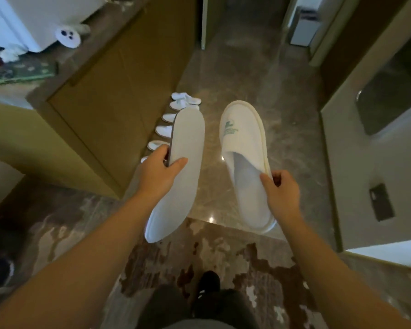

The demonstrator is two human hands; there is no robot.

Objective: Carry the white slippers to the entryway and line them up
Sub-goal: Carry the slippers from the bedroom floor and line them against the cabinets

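I hold one white slipper in each hand above the marble floor. My left hand (160, 170) grips the left slipper (183, 162) by its edge; it is turned on its side and shows a plain white face. My right hand (281, 194) pinches the rim of the right slipper (243, 150), which faces up, opening toward me, with a green logo on its toe. Beyond the left slipper, a row of several white slippers (173, 117) lies on the floor along the foot of a wooden cabinet, partly hidden by the held slipper.
A tall wooden cabinet (109, 103) stands at the left with a marble top (105, 29) carrying white items. A wall with a dark panel (387, 98) is on the right. The marble floor (292, 129) runs ahead toward a doorway (247, 20). My dark shoe (208, 281) is below.
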